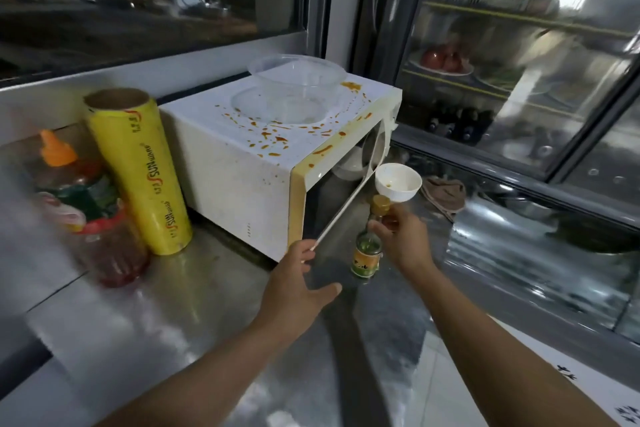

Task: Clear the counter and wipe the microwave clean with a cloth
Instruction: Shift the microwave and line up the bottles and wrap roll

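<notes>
Glass, so slippery and breakable: my right hand (401,239) pinches the small bottle (367,246) at its neck; my left hand (298,282) grips the light, stiff ladle (398,180) handle's end.

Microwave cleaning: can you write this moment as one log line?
left hand: holds stick | right hand: grips bottle | microwave: top stained | bowl: on top | cloth: untouched
</notes>
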A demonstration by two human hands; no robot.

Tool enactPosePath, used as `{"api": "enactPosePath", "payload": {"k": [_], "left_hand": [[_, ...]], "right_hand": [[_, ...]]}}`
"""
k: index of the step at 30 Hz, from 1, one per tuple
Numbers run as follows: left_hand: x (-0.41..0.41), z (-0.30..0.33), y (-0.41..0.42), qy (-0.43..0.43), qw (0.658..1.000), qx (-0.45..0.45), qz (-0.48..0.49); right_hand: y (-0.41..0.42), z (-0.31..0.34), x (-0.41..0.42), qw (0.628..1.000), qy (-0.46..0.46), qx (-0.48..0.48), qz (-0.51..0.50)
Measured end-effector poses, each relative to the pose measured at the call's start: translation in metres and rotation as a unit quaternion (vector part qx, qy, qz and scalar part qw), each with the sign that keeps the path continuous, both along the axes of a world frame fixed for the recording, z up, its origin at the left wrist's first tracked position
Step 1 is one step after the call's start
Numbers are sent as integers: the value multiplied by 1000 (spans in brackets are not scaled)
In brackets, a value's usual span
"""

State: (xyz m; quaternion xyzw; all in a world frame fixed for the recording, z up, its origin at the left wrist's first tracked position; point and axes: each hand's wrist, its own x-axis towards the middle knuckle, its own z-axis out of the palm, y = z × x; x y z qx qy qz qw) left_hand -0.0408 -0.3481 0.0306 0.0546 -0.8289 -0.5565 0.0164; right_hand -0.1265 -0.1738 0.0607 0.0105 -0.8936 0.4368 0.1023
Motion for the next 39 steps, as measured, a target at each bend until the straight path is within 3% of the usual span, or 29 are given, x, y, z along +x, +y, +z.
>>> {"api": "enactPosePath", "payload": {"k": [11, 18, 30, 39], "left_hand": [[99, 31, -112, 35, 997, 15, 67], [142, 35, -201, 28, 989, -30, 139], [171, 9, -300, 11, 970, 22, 244], [160, -20, -332, -16, 959, 21, 282]], "right_hand": [[-112, 30, 90, 998, -3, 16, 53], [-215, 33, 122, 993, -6, 7, 114], [-352, 17, 115, 972, 40, 31, 230], [-421, -10, 95, 965, 26, 50, 256]]}}
